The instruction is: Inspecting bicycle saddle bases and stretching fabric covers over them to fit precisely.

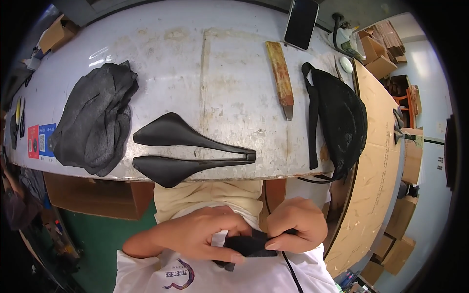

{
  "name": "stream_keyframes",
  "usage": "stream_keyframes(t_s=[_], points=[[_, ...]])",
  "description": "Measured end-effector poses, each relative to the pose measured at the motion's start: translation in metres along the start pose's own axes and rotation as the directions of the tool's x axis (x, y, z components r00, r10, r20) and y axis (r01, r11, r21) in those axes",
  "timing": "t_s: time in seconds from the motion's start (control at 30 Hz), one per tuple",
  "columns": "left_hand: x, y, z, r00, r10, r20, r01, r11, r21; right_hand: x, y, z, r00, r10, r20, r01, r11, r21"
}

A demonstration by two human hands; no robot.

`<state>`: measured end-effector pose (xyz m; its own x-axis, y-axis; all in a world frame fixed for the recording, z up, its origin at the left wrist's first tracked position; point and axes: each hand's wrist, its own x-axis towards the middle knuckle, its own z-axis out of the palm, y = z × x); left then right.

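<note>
Close to my chest, below the table's front edge, both hands are closed on a small black piece that looks like soft fabric. My left hand pinches its left side between thumb and curled fingers. My right hand grips its right end, thumb lying along the edge. A thin black cord hangs down beside the piece over my white shirt; where it is attached is hidden. Above my hands a black bicycle saddle lies on the table, its narrow nose pointing right.
A crumpled dark grey cloth lies on the white table, left of the saddle. To the right are a rusty flat tool, a black mesh bag-like item with a strap, and a phone. Cardboard borders the right side.
</note>
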<state>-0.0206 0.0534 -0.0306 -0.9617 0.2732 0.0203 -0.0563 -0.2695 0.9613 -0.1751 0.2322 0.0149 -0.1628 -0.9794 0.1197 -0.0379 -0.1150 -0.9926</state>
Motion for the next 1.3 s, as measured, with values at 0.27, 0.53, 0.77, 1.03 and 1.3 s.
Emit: stream_keyframes(t_s=[0.27, 0.53, 0.77, 1.03, 1.3], points=[[-0.001, -0.005, -0.015, 0.942, 0.335, 0.03, -0.332, 0.939, -0.086, -0.002, 0.002, 0.003, 0.999, -0.034, -0.019, 0.038, 0.834, 0.551], [-0.003, 0.001, -0.009, 0.92, 0.342, -0.192, -0.378, 0.903, -0.203, -0.024, 0.015, 0.021, 0.931, 0.348, -0.114, -0.064, 0.462, 0.885], [0.005, 0.018, -0.009, 0.896, 0.426, -0.122, -0.428, 0.904, 0.008, -0.005, 0.002, 0.019, 0.891, 0.44, -0.112, -0.12, 0.466, 0.877], [0.002, 0.024, -0.009, 0.884, 0.466, -0.017, -0.456, 0.872, 0.179, -0.018, 0.027, 0.012, 0.958, 0.286, 0.0, -0.191, 0.641, 0.744], [0.002, 0.026, -0.013, 0.901, 0.43, -0.057, -0.418, 0.896, 0.152, -0.004, 0.007, 0.003, 0.997, -0.072, -0.032, 0.077, 0.975, 0.209]])
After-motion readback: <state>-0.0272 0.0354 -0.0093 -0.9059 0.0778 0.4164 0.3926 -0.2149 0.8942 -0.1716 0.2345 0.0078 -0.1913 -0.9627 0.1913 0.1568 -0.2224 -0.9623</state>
